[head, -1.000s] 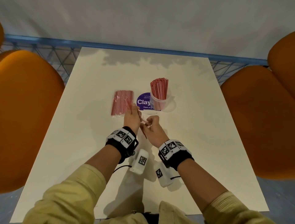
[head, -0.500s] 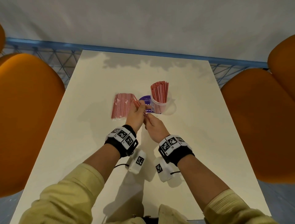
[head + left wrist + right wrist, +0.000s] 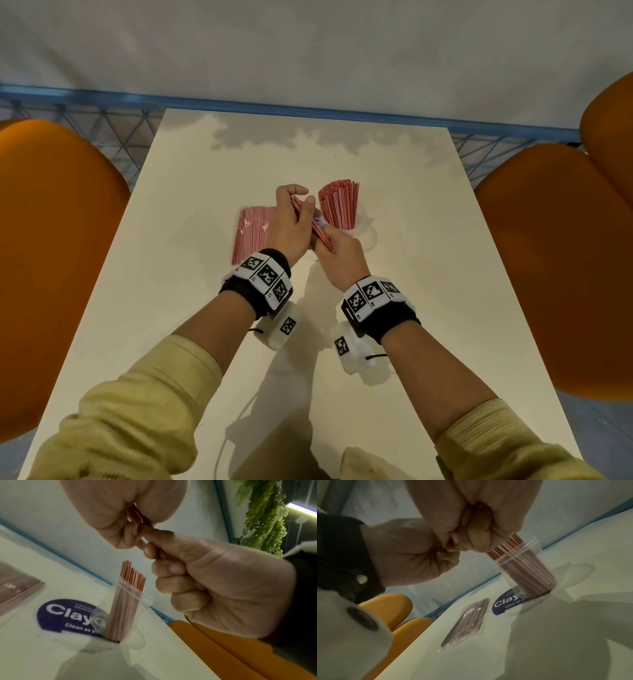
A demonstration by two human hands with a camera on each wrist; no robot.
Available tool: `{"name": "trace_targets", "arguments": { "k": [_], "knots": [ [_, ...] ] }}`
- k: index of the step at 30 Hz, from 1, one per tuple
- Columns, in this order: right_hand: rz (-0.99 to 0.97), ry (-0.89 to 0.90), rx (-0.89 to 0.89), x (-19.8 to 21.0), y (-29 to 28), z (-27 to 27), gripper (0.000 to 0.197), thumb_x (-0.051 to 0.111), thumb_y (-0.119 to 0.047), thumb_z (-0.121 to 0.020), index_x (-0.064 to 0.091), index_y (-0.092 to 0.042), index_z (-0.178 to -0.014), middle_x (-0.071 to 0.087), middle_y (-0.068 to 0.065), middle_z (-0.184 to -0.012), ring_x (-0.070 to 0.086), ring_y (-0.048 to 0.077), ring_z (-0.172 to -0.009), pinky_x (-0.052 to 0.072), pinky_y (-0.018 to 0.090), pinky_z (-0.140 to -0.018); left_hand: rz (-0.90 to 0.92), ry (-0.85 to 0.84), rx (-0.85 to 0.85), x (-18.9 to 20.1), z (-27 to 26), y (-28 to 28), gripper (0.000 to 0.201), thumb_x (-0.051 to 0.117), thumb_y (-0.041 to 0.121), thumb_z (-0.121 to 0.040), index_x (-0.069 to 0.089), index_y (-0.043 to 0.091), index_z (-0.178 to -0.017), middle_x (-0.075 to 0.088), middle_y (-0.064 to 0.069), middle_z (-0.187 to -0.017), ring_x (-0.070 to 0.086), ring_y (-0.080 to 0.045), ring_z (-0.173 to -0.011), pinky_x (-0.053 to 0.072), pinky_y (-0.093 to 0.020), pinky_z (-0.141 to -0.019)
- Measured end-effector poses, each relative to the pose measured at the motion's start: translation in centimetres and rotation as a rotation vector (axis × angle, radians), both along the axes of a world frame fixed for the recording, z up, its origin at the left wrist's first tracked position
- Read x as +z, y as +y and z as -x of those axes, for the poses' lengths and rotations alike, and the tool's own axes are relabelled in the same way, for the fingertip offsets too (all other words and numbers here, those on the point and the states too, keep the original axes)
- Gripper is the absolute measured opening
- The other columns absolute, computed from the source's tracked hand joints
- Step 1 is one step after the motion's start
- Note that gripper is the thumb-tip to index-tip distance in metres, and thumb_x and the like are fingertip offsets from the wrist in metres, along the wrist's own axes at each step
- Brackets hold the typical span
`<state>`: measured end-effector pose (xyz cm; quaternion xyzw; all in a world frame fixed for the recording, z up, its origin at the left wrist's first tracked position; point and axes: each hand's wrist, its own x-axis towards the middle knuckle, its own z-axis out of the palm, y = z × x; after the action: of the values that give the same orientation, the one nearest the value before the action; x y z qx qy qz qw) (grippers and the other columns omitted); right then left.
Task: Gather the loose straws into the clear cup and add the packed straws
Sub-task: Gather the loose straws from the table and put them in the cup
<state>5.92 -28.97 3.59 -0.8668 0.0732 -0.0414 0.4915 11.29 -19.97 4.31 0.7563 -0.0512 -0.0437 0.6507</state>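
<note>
While the loose straws [image 3: 310,222] were clamped between the left hand [image 3: 286,228] and right hand [image 3: 339,255], tilted far-left, the clear cup [image 3: 346,219] was seen just right, packed straws [image 3: 251,233] lying left.

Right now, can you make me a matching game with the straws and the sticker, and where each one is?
Things:
1. small bunch of loose red straws
2. clear plastic cup
3. flat clear packet of red straws
4. round purple sticker

Places:
A. lying flat on the white table
B. held between both hands
C. stuck on the table beside the cup
D. standing upright, full of straws

Pairs: 1-B, 2-D, 3-A, 4-C
</note>
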Motion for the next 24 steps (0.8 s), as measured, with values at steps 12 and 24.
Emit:
{"name": "trace_targets", "arguments": {
  "k": [12, 24],
  "knots": [
    [0.255, 0.023, -0.271, 0.1, -4.6, -3.7, 0.058, 0.053, -0.031, -0.091, 0.032, -0.014, -0.142, 0.035, 0.006, -0.147, 0.027, 0.022, -0.137, 0.027, 0.031, -0.110, -0.038, -0.218, 0.206, 1.5, -7.3, -3.4, 0.002, 0.032, 0.018, -0.099, 0.031, 0.018, -0.100, 0.052, 0.008, -0.062, 0.050, 0.002, -0.048, 0.040, -0.010, -0.050],
    [0.303, 0.201, -0.082, -1.7, -5.1, -5.8, 0.082, 0.055, -0.010, -0.088, 0.001, -0.011, -0.149, 0.016, 0.007, -0.158, 0.022, 0.027, -0.143, 0.025, 0.038, -0.116, -0.503, -0.205, -0.082, -2.4, -5.4, -4.9, 0.041, 0.031, 0.016, -0.099, 0.038, 0.017, -0.139, 0.039, -0.016, -0.140, 0.037, -0.022, -0.130, 0.033, -0.034, -0.111]
  ]
}}
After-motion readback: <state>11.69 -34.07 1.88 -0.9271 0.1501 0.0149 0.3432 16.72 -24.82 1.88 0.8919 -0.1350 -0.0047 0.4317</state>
